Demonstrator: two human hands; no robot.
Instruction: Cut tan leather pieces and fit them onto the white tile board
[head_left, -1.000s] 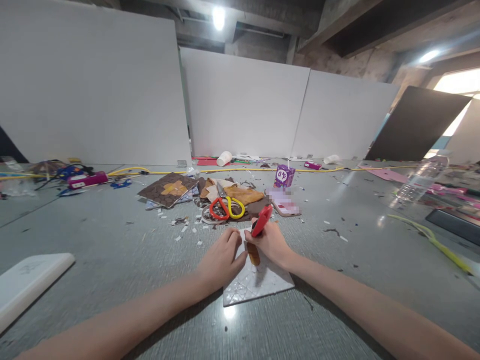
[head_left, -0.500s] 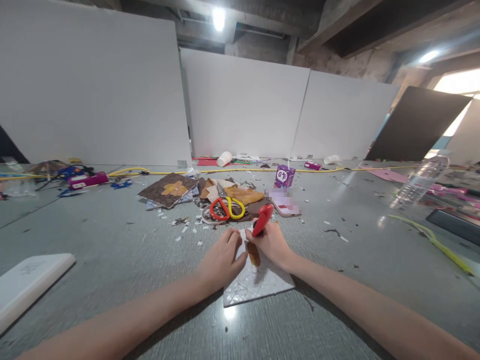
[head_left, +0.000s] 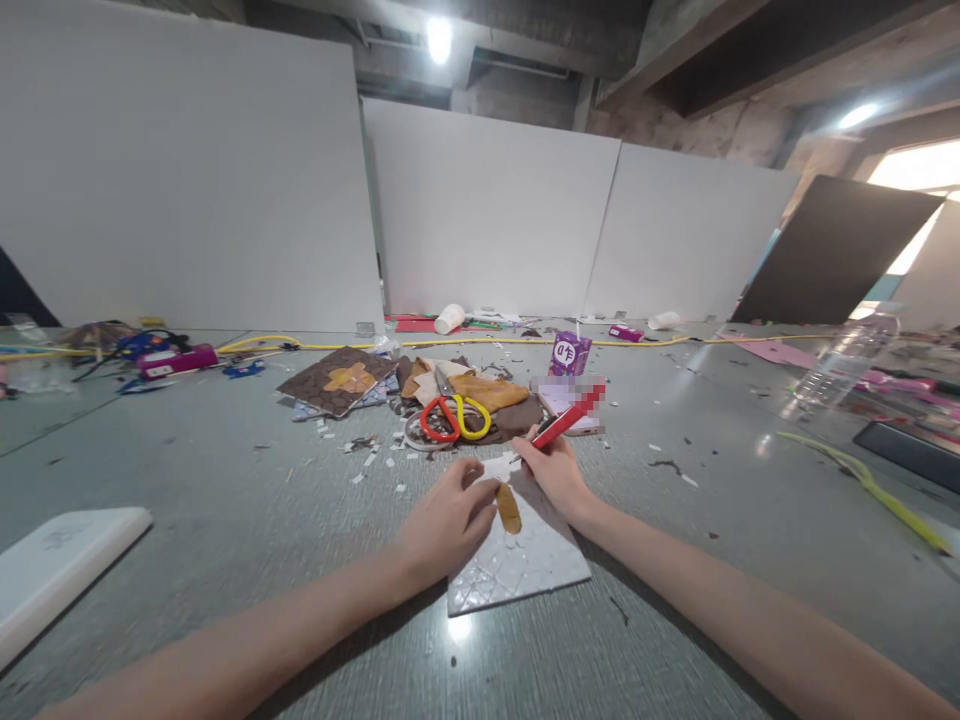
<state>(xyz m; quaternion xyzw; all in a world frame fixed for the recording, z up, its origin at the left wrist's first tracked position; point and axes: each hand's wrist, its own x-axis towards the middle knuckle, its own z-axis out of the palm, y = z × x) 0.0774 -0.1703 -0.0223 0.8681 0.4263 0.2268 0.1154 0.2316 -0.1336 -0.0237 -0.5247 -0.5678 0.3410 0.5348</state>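
Observation:
A red pen-like tool [head_left: 568,413] is gripped in my right hand [head_left: 559,478], tilted up to the right. Its thin dark tip points down at the far part of a white board [head_left: 517,575]. The board has a raised pattern of irregular lines and lies flat on the table. On it sits a small oval brown-yellow piece [head_left: 509,512]. My left hand [head_left: 448,515] rests on the board's left side, its fingers bent and apart. Its index fingertip is by the far end of that piece; whether it touches cannot be made out.
Beyond the board, scissors [head_left: 455,418] with red and yellow handles lie on brown scraps. Left of them is a patterned brown square [head_left: 334,380]. A purple drink carton [head_left: 569,354] stands behind a phone [head_left: 551,397]. A plastic bottle [head_left: 840,360] is at right, a white block [head_left: 67,560] at left.
The red tool has swung from near upright to leaning right, and my right hand has moved slightly right, uncovering more of the brown-yellow piece. My left hand has barely moved.

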